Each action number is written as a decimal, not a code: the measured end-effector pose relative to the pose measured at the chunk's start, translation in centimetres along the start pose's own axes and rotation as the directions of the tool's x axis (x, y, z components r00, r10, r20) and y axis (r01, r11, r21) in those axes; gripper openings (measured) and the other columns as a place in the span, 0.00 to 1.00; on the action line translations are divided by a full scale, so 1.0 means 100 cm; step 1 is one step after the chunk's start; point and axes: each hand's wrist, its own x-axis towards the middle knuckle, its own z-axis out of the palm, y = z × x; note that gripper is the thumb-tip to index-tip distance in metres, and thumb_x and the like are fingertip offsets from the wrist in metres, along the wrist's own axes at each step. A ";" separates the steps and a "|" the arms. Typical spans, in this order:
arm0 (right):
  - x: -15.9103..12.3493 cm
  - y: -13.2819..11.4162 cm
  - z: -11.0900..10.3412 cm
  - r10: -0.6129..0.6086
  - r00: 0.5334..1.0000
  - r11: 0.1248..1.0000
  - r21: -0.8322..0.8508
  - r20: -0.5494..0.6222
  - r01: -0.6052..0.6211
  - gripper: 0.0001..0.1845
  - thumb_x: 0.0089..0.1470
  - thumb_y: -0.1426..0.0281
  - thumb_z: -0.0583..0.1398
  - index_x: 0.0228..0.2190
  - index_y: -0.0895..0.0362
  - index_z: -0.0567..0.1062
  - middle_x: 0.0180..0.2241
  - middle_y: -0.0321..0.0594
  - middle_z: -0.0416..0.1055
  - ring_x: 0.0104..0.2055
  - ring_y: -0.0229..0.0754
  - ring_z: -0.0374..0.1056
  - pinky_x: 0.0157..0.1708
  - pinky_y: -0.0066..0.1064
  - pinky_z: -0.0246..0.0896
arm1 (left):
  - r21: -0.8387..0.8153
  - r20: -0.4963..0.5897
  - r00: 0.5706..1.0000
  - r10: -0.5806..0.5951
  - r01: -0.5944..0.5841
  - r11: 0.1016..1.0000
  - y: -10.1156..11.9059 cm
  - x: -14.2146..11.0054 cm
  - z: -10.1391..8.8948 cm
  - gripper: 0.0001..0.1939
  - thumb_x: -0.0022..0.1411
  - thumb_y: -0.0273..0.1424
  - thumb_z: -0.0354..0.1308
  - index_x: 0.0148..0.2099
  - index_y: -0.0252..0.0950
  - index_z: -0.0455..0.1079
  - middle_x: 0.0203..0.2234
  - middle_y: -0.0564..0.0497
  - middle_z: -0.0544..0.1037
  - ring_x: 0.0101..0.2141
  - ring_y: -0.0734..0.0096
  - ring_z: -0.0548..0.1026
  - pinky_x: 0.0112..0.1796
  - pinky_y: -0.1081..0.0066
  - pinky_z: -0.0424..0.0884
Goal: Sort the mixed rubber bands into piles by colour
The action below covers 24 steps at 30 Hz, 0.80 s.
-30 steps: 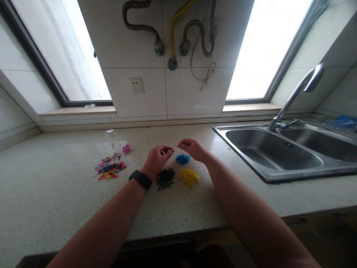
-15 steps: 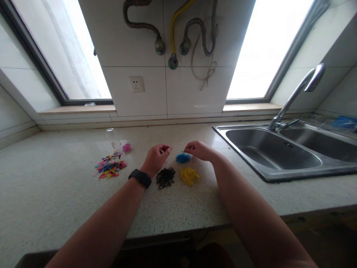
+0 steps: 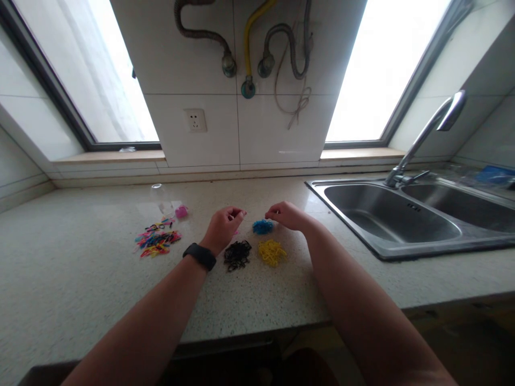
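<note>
At a pale speckled worktop [image 3: 80,284] beneath a tiled wall, I am working with both arms stretching forward over small heaps of colourful loops. My left grip [image 3: 224,225] is hovering above and behind the black heap [image 3: 237,255], its fingers curling inward and the thumb and forefinger closing together at the tips; whether a loop is sitting between them I cannot tell. A dark band [image 3: 200,256] is circling my left wrist. My right grip [image 3: 287,216] is pinching nearly closed at the far right edge of the blue heap [image 3: 262,227], its fingertips reaching down beside the loops; whether they are touching or holding one is too small to make out. The yellow heap [image 3: 272,253] is lying nearer to me than the blue one, just to the right of the black. A small pink bit [image 3: 236,232] is showing beside my left grip. Farther left, a mixed heap [image 3: 156,241] of pink, blue, red, yellow and black pieces is spreading over the surface, while a clear container [image 3: 162,199] and a pink object [image 3: 181,211] are resting behind it. To the right, a steel double sink [image 3: 402,250] is filling the corner, with a chrome tap [image 3: 430,128] arching above its basins.
</note>
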 end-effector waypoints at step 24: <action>0.022 0.038 0.013 0.238 0.957 0.965 0.156 -0.166 -0.213 0.29 0.57 0.47 0.51 0.24 0.58 0.76 0.17 0.32 0.58 0.21 0.37 0.54 0.24 0.31 0.47 | 0.222 0.231 0.919 0.320 -0.370 0.902 0.035 -0.013 -0.028 0.13 0.67 0.33 0.53 0.39 0.35 0.78 0.30 0.48 0.78 0.31 0.71 0.70 0.32 0.71 0.64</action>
